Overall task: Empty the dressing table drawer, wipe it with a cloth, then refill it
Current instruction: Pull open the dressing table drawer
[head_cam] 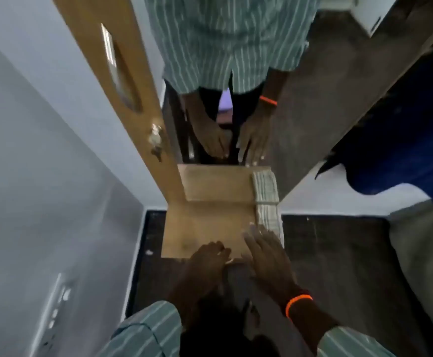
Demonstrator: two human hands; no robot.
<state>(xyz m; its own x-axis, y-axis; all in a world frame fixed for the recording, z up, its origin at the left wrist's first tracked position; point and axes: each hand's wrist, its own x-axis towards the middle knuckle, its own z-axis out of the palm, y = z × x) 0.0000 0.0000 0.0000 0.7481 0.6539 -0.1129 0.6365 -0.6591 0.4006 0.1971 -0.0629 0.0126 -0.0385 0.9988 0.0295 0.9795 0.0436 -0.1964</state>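
The mirror (236, 73) takes up the upper part of the view, standing upright at the back edge of the dressing table, so everything on the table appears twice — once real, once reflected. That explains the second pair of hands and the striped shirt hanging upside down above.

Below it lies the tan wooden surface (205, 228), which I take to be either the table top or the bare floor of the open drawer; the blur does not settle which. Its far edge meets the glass and its near edge faces the person. Most of it is bare, which suggests the emptying is largely done.

Along its right edge sits a folded pale striped cloth (269, 220), probably kept there within reach for wiping. Its long axis runs from the near edge towards the mirror, one short end touching the glass line.

The right hand (267, 253), an orange band (298, 302) at its wrist, is spread flat with straight fingers, fingertips (251, 229) at the near end of the cloth — touching or just short of it, I cannot tell; it grasps nothing. The left hand (207, 256) rests at the near edge, fingers loosely curled over the lip, perhaps steadying it, though whether it truly grips is unclear.
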